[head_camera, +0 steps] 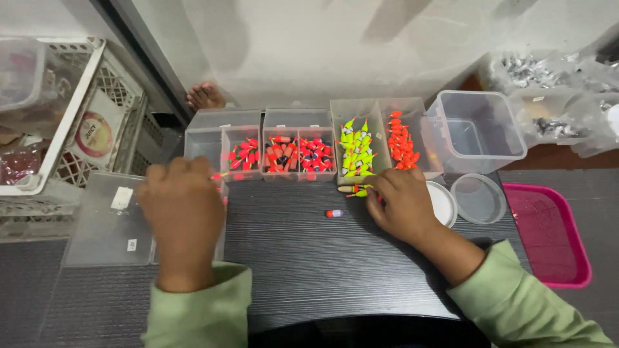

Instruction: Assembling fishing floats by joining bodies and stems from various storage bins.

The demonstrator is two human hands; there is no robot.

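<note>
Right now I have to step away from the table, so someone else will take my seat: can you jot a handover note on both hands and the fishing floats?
Left hand: closed fist at the left sorting box, a thin orange-tipped float poking out by its fingers.
Right hand: fingers on a yellow-green float lying on the black table, in front of the yellow-green floats' box.
Done: red, yellow-green and orange floats sit sorted by compartment.
Left: one small red-and-white float lies loose on the table; the clear tub looks empty.
</note>
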